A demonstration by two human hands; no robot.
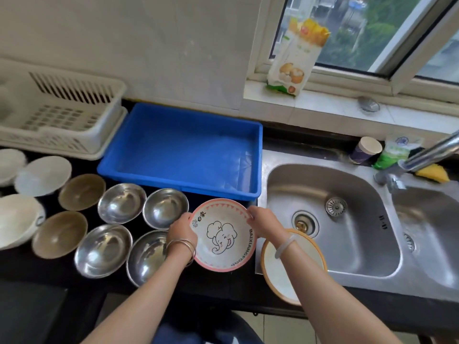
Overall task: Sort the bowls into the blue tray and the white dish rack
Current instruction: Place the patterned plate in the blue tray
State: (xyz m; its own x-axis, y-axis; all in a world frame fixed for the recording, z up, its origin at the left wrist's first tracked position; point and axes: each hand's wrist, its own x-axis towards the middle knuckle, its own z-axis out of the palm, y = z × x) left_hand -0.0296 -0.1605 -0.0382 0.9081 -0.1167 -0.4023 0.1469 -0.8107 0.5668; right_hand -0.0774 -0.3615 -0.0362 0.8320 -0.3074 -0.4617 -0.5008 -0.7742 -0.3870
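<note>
A pink-rimmed bowl with an elephant drawing [223, 240] is held over the counter's front edge, my left hand [181, 230] gripping its left rim and my right hand [264, 223] its right rim. Just behind it lies the blue tray [253, 135], with nothing inside. The white dish rack [67, 115] stands at the far left, against the wall. Several steel bowls [121, 203], two brown bowls [82, 192] and white bowls [43, 176] sit in rows on the dark counter to my left. An orange-rimmed bowl [310, 249] rests at the sink's near corner, partly under my right arm.
A steel double sink [347, 184] with a tap [432, 152] fills the right side. A paper cup [365, 150], a green packet and a yellow sponge [433, 173] sit behind it. A food packet [295, 55] leans on the window sill.
</note>
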